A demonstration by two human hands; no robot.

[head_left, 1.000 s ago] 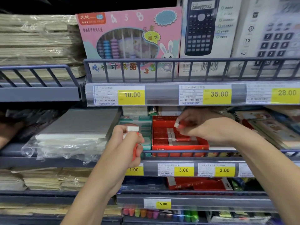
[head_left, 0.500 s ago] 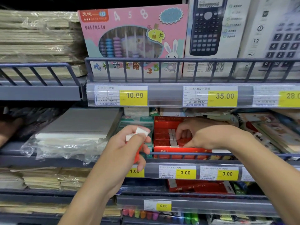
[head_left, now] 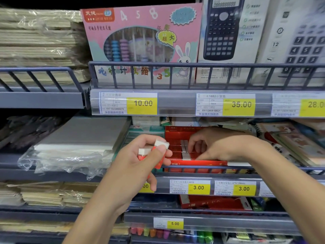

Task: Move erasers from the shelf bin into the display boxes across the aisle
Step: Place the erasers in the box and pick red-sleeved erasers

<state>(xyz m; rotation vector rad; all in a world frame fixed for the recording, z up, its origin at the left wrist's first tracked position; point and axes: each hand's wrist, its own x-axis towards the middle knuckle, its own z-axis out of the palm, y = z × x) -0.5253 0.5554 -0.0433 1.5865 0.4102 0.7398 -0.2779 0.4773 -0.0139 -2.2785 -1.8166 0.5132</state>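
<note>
We clutch two red-sleeved white erasers (head_left: 153, 150) in our left hand (head_left: 139, 166), freeing our right hand (head_left: 215, 147), whose curled fingers dig into the red cardboard shelf bin (head_left: 177, 133) for more; its catch is hidden.

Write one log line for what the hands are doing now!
left hand: holds erasers | right hand: fingers down in red box, grip unclear | step: picking

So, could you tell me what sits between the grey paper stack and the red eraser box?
A teal-green box sits between the grey paper stack and red eraser box, in the head view.
</note>
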